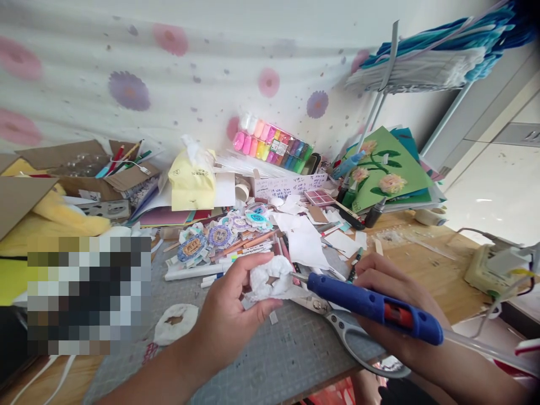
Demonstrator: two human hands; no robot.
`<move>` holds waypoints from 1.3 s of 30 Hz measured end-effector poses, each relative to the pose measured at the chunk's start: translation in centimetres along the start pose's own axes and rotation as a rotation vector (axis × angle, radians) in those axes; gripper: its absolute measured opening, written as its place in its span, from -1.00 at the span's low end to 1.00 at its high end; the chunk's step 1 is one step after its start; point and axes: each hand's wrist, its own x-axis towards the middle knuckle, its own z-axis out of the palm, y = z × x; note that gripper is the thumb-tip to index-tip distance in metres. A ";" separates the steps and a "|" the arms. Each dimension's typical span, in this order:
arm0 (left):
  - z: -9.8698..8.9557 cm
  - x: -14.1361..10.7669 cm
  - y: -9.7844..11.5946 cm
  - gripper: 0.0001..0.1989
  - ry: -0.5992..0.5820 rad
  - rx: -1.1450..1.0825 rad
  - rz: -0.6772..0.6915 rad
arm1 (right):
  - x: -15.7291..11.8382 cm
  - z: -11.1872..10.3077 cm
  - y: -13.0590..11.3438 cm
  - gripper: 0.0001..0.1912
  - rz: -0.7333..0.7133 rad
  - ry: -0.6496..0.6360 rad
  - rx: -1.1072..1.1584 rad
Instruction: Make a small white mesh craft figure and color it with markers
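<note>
Pinched between the thumb and fingers of my left hand [223,306] is a white, padded tissue-like ring [259,278] with a star-shaped opening. My right hand [382,277] is wrapped around a blue hot glue gun [346,297], a clear glue stick coming out of its back end. The gun's metal nozzle points left, at the right edge of the ring; I cannot tell whether it touches. A similar white ring [188,319] lies on the grey cutting mat [240,360], left of my left wrist. Below the gun are large grey-handled scissors [337,325], partly hidden.
Pens, paper scraps and decorated badges [221,235] crowd the mat's far side. Behind them stand a yellow tissue pack [192,188] and coloured clay packs [274,143]. A power strip [485,270] with cords sits right. Cardboard boxes [67,152] and a pixelated patch are left.
</note>
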 end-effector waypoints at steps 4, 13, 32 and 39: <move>-0.1 0.0 -0.3 -0.53 0.003 0.023 0.014 | -0.2 -0.2 -0.4 -0.94 -0.011 -0.017 -0.052; -0.2 0.0 -0.5 -0.53 0.000 0.002 0.024 | -0.4 0.0 -0.3 -0.89 -0.034 -0.100 -0.013; -0.2 0.2 1.2 -0.51 -0.069 -0.223 -0.138 | -0.3 -0.6 -0.4 -0.79 -0.103 0.068 0.030; -0.1 0.3 1.2 -0.47 -0.042 -0.185 -0.196 | 0.8 -4.1 6.2 -0.80 0.433 0.435 -0.027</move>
